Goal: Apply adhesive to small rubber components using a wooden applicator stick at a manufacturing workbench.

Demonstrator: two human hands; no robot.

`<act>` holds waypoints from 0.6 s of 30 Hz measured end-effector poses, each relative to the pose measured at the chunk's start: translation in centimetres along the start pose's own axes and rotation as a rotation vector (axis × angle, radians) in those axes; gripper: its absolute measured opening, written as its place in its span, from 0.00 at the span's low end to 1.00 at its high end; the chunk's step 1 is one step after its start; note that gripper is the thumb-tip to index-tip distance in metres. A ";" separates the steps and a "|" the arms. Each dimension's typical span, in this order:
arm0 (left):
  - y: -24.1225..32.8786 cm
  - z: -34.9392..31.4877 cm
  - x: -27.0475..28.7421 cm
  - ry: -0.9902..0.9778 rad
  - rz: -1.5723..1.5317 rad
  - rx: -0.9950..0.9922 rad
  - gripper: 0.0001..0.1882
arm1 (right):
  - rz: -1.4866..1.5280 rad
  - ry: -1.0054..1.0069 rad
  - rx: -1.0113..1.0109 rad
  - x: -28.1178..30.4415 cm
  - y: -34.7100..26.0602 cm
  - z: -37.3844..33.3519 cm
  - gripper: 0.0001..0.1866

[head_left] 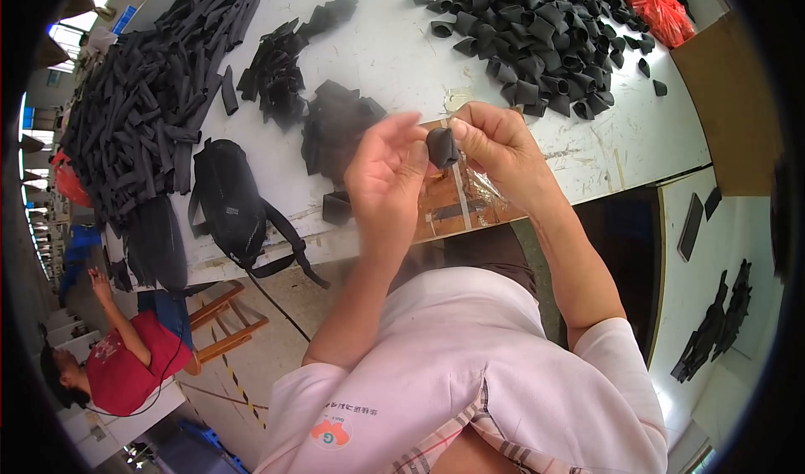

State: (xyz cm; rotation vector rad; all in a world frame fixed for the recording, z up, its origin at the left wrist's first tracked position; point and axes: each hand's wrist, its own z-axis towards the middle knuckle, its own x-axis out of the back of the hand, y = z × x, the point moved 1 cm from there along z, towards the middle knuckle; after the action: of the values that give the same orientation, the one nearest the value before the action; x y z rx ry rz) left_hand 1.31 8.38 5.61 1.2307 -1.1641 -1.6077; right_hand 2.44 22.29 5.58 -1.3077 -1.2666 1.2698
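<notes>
In front of my chest, my right hand (503, 151) pinches a small black tube-shaped fabric piece (442, 148) between thumb and fingers. Its rounded side faces up. My left hand (386, 172) is just left of it, fingers loosely curved and apart, slightly blurred, the thumb close to the piece's left edge. Both hands are above a brown taped patch (444, 197) at the table's near edge. Beside my left wrist lies another small black piece (337, 209). Flat black pieces (335, 126) are stacked beyond my left hand.
A heap of short black tubes (537, 33) covers the far right of the white table (377, 46). Long black strips (142, 96) pile up at left, near a black bag (231, 205) with straps. A red plastic bag (656, 8) is at far right. A person in red (130, 361) is at lower left.
</notes>
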 end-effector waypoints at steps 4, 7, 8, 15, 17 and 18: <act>1.3 1.4 0.2 -0.188 0.402 -0.403 0.13 | -0.170 0.249 0.199 -0.5 -0.2 -1.0 0.16; 1.2 1.4 0.0 -0.212 0.258 -0.353 0.08 | -0.460 0.290 0.573 -0.6 -1.0 -2.1 0.17; 1.2 1.2 0.0 -0.183 0.162 -0.283 0.07 | -0.458 0.292 0.573 -0.7 -1.2 -2.1 0.17; 0.2 1.0 1.0 -0.119 -0.585 0.019 0.06 | -0.517 0.348 0.609 -1.8 -1.8 -1.8 0.10; -0.1 0.7 1.3 -0.076 -0.636 0.110 0.06 | -0.672 0.383 0.750 -1.6 -1.8 -1.6 0.08; -0.2 0.6 1.5 -0.073 -0.636 0.110 0.06 | -0.670 0.380 0.749 -1.5 -1.5 -1.4 0.08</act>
State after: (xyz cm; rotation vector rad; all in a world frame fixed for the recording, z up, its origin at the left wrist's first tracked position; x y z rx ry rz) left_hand 0.39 7.19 5.07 1.7449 -0.9618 -2.0764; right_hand 3.79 21.00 7.32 -0.4762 -0.7310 0.8180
